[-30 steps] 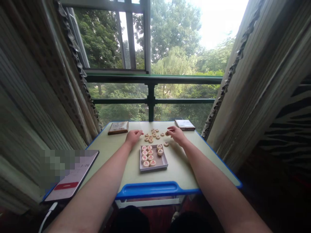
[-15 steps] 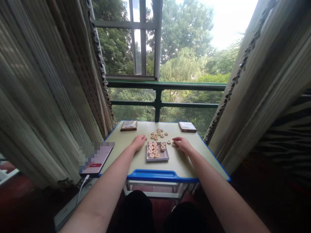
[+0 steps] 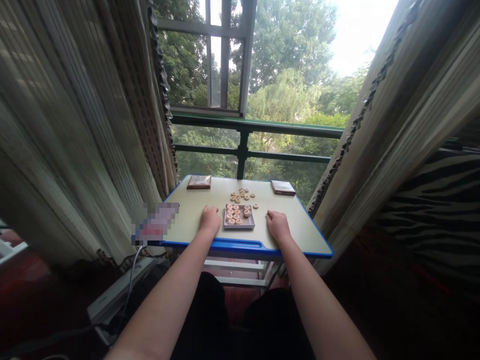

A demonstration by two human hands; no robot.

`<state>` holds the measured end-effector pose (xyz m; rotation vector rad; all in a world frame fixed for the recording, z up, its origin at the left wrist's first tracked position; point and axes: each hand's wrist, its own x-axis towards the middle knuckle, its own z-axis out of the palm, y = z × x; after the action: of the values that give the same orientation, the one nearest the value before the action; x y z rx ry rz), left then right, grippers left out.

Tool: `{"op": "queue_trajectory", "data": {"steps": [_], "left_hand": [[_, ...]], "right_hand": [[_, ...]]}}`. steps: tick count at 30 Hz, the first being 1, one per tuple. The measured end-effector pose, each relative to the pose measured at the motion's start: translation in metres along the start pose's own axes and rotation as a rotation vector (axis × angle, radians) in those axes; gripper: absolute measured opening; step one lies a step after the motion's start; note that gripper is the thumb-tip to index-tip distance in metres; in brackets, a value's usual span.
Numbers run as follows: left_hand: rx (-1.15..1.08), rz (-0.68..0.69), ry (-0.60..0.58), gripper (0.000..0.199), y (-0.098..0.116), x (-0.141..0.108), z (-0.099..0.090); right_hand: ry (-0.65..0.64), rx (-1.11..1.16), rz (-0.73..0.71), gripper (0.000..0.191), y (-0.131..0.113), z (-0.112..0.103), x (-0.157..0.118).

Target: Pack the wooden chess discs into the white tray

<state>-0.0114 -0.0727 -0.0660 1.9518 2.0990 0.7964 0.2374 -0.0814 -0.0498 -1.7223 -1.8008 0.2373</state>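
Both hands have drawn back from the loose pieces toward the person, and now rest on either side of an open, shallow box (image 3: 243,223). Left hand (image 3: 210,220): just left of the box, apart from it, fingers bent inward. Right hand (image 3: 278,224): to the right of the box, with a wider gap, fingers curled. Whether either hand is fully closed or hides something cannot be told.

Inside the box, two columns of round, pale pieces with red characters (image 3: 236,216) fill the left part; two more pieces (image 3: 246,213) stand at the right, a bare strip between. One single piece (image 3: 255,206) lies just outside the box's far right corner. A loose cluster of similar pieces (image 3: 242,195) is scattered just beyond the box.

Farther beyond the box lie two flat cases, a brown-edged one (image 3: 199,182) to its left and a pale-topped one (image 3: 283,187) to its right. Well left of the box is a pixelated flat object (image 3: 155,223). Under everything spreads a pale, blue-rimmed tabletop (image 3: 304,235).
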Motion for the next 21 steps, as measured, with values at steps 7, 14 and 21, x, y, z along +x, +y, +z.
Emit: {"op": "queue_trajectory", "data": {"steps": [7,14,21], "left_hand": [[-0.124,-0.083,0.047,0.042,-0.0014,-0.0003,-0.0056],[-0.168,-0.133,0.079,0.039,-0.0003,0.0076,-0.0036],[-0.201,-0.159,0.085,0.032,-0.0011,0.0087,-0.0038]], "right_hand": [[0.041,-0.105,-0.011,0.028,0.0029,-0.003,0.0029],[0.067,-0.071,0.03,0.032,0.0061,-0.0018,0.0069],[0.049,-0.058,0.031,0.029,0.0086,-0.0014,0.0078]]}}
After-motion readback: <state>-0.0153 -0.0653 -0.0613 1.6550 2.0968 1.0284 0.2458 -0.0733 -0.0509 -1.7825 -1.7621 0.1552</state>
